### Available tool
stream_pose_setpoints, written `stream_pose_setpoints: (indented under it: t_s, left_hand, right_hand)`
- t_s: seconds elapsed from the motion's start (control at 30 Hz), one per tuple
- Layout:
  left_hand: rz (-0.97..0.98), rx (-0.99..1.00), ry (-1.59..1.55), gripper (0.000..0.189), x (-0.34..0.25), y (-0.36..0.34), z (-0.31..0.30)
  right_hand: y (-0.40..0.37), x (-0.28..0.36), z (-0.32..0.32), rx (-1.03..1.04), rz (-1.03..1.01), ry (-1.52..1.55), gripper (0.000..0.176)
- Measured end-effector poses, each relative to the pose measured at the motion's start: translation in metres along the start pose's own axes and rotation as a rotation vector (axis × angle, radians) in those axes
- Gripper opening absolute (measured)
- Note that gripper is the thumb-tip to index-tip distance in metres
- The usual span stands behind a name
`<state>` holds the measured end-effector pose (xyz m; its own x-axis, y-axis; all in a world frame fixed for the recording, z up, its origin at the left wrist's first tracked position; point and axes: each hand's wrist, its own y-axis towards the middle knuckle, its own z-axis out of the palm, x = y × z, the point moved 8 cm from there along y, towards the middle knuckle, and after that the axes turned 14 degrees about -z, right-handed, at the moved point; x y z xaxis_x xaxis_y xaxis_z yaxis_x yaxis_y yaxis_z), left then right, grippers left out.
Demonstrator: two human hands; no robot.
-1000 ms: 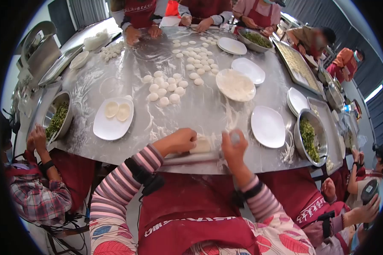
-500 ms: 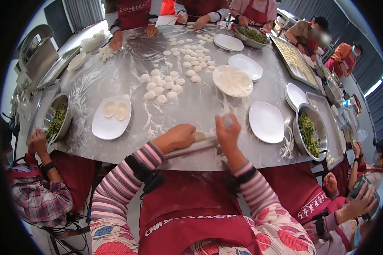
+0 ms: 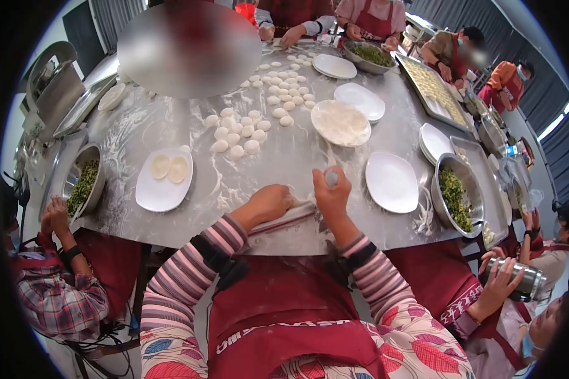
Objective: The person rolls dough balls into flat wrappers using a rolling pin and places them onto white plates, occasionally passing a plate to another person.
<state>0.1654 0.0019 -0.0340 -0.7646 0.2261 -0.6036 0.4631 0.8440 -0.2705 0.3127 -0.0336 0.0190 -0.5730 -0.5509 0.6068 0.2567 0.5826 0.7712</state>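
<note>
My left hand (image 3: 270, 205) is closed over the floured steel table (image 3: 171, 230), fingers pinching the edge of a pale dough round (image 3: 296, 201) that my palm partly hides. My right hand (image 3: 332, 197) is wrapped round what looks like a rolling pin (image 3: 331, 179), its pale round end showing above the fist. A greyish bar (image 3: 281, 222) runs slantwise below the dough, between the hands. Left of them, two flat wrappers (image 3: 169, 168) lie on a white plate (image 3: 163, 196). Several small dough pieces (image 3: 236, 152) are grouped ahead of my hands.
An oval plate (image 3: 392, 183) is to the right, near a bowl of chopped green filling (image 3: 458, 196). Another filling bowl (image 3: 93, 180) stands left. A flour-covered plate (image 3: 341, 123) and a tray of dumplings (image 3: 431, 88) lie farther back. People sit around the table; one holds a metal flask (image 3: 526, 282).
My right hand has shifted slightly left and down, while my left hand stays on the dough. The person at right has raised a flask. A blurred patch now covers the far left.
</note>
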Motion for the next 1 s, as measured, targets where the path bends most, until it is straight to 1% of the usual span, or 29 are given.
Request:
stream_pose_setpoints:
  t_s: [0.03, 0.1, 0.13, 0.2, 0.23, 0.3, 0.37, 0.43, 0.47, 0.53, 0.57, 0.6, 0.63, 0.67, 0.7, 0.73, 0.77, 0.8, 0.83, 0.9, 0.93, 1.0]
  left_hand:
    - [0.004, -0.011, -0.005, 0.025, 0.000, 0.001, -0.004]
    - [-0.071, 0.014, -0.072, 0.022, 0.010, 0.001, -0.001]
    - [-0.076, 0.012, -0.078, 0.022, 0.016, -0.002, 0.001]
    - [-0.058, -0.024, -0.239, 0.020, 0.029, -0.010, 0.000]
    - [-0.068, -0.017, -0.233, 0.020, 0.028, -0.013, -0.002]
    - [-0.017, 0.013, -0.131, 0.021, 0.015, -0.018, -0.003]
    - [0.001, -0.007, -0.088, 0.021, 0.015, -0.013, -0.007]
    - [-0.133, -0.024, -0.152, 0.021, 0.026, -0.005, -0.014]
    - [-0.136, -0.007, -0.118, 0.020, 0.027, -0.005, -0.014]
    - [-0.135, 0.011, -0.137, 0.019, 0.029, -0.007, -0.013]
    - [-0.131, 0.037, -0.158, 0.018, 0.030, -0.006, -0.011]
    - [-0.069, 0.052, -0.157, 0.018, 0.031, -0.002, -0.009]
    - [-0.078, 0.051, -0.156, 0.018, 0.025, -0.003, -0.013]
    - [-0.166, 0.159, -0.278, 0.019, 0.018, -0.006, -0.014]
    - [-0.242, 0.277, -0.392, 0.019, 0.009, -0.003, -0.008]
    - [-0.215, 0.297, -0.377, 0.019, -0.003, 0.010, -0.001]
    - [-0.086, 0.327, -0.391, 0.020, -0.025, 0.024, 0.008]
    - [0.044, 0.354, -0.406, 0.021, -0.048, 0.036, 0.013]
    - [0.077, 0.366, -0.398, 0.021, -0.071, 0.049, 0.019]
    - [0.039, 0.505, -0.859, 0.023, -0.117, 0.073, 0.035]
    - [0.048, 0.509, -0.855, 0.023, -0.134, 0.086, 0.043]
    - [-0.221, 0.387, -0.788, 0.027, -0.130, 0.121, 0.061]
  right_hand:
    - [-0.001, 0.004, -0.004, 0.003, -0.012, 0.001, 0.021]
    - [-0.020, 0.024, -0.027, 0.040, -0.152, -0.152, 0.020]
    - [-0.034, 0.029, -0.037, 0.048, -0.154, -0.149, 0.020]
    - [-0.065, 0.006, -0.047, 0.028, 0.239, 0.166, 0.019]
    - [-0.060, 0.005, -0.040, 0.027, 0.252, 0.171, 0.019]
    - [-0.027, 0.007, -0.025, 0.009, 0.087, 0.011, 0.019]
    - [0.002, 0.000, 0.003, -0.020, -0.048, 0.007, 0.020]
    - [0.008, -0.003, 0.009, -0.024, -0.051, 0.023, 0.020]
    - [0.011, -0.003, 0.013, -0.014, -0.064, 0.043, 0.021]
    - [-0.007, 0.001, -0.006, 0.019, 0.025, 0.113, 0.019]
    - [-0.015, 0.032, -0.020, 0.129, -0.348, -0.214, 0.017]
    - [-0.027, 0.031, -0.036, 0.078, -0.150, -0.088, 0.016]
    - [-0.044, 0.029, -0.046, 0.085, -0.010, 0.034, 0.017]
    - [-0.059, 0.026, -0.053, 0.083, 0.134, 0.151, 0.018]
    - [-0.061, 0.032, -0.059, 0.064, 0.141, 0.140, 0.018]
    - [-0.060, 0.039, -0.060, 0.083, 0.152, 0.175, 0.019]
    - [-0.058, 0.042, -0.061, 0.101, 0.155, 0.203, 0.019]
    - [-0.055, 0.041, -0.064, 0.078, 0.140, 0.170, 0.019]
    - [-0.053, 0.039, -0.061, 0.099, 0.149, 0.180, 0.020]
    - [-0.051, 0.035, -0.058, 0.119, 0.153, 0.186, 0.020]
    - [-0.050, 0.035, -0.057, 0.112, 0.135, 0.207, 0.020]
    - [-0.053, 0.032, -0.055, 0.112, 0.133, 0.235, 0.019]
